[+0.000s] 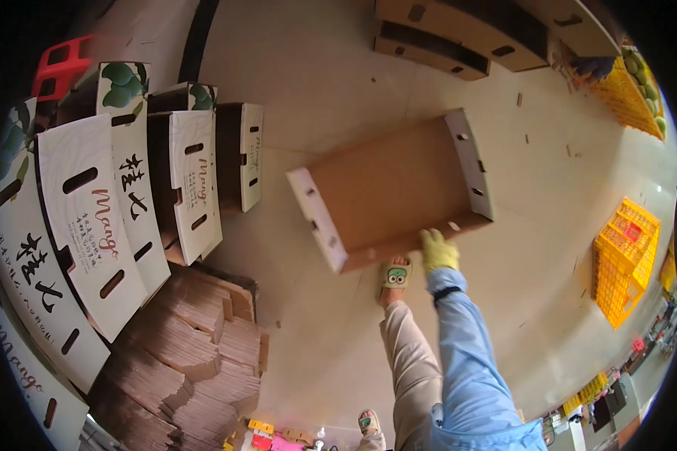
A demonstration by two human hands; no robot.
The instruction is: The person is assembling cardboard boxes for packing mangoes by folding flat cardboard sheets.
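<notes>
A shallow open cardboard box (pixel 399 184), brown inside with white end walls that have hand holes, is in the middle of the view, tilted and with nothing inside. My right hand (pixel 438 252), in a pale yellow glove, is closed over the near long wall of this box, with the fingers on its inner side. The box seems to be held just above the floor, but I cannot tell how high. My left hand is out of view.
Stacked white printed cartons (pixel 90 218) stand at the left, beside piled flattened cardboard (pixel 195 353). More brown boxes (pixel 459 37) are at the far right, near a yellow crate of green fruit (pixel 628 94). Another yellow crate (pixel 626 259) stands right. My sandalled foot (pixel 396 276) is close to the box.
</notes>
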